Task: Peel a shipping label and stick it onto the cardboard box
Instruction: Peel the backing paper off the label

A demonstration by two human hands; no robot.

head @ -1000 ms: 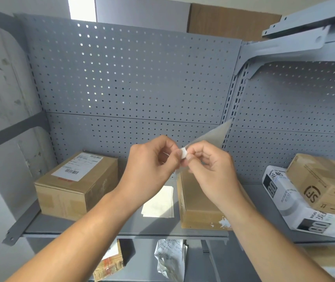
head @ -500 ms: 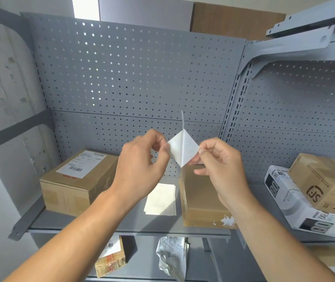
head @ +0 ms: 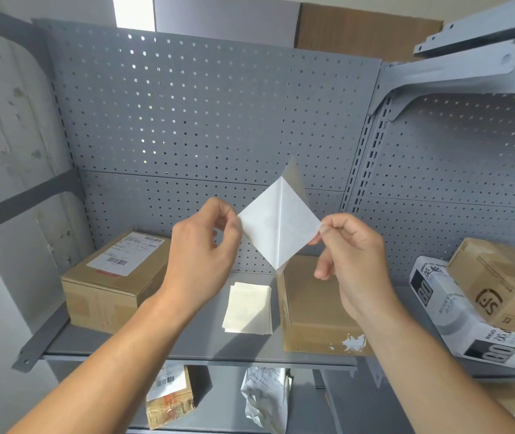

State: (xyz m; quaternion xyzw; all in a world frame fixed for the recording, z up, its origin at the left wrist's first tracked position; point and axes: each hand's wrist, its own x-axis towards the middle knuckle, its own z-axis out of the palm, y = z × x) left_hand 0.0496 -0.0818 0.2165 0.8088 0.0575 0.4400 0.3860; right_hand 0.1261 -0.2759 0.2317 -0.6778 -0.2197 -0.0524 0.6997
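Left hand (head: 201, 245) and right hand (head: 348, 245) pinch opposite corners of a half-peeled shipping label (head: 278, 222), held in open air above the cardboard box (head: 315, 303) on the shelf (head: 193, 343).

Head cam, fwd/down, close on shelf (head: 187, 349).

Your left hand (head: 201, 245) & right hand (head: 348, 250) have pulled further apart; label (head: 278, 227) now opened wider, seemingly half-peeled.
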